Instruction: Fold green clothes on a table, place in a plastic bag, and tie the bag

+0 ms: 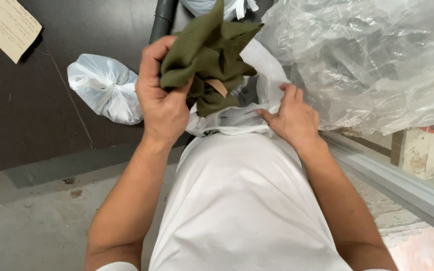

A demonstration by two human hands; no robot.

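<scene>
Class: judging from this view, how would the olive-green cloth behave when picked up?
The olive-green cloth is probably floppy: it bunches and folds in the left hand. Likely light, since one hand lifts it. Its ribbed knit looks unlikely to slip. The right hand holds the white plastic bag.

The top of the green cloth (209, 55) runs off the far edge. The left hand (163, 98) covers part of its bunched folds. The white bag (257, 108) is mostly hidden behind the cloth and the right hand (290, 118). The paper note (7, 26), far left, is cut off, its writing too small to tell.
</scene>
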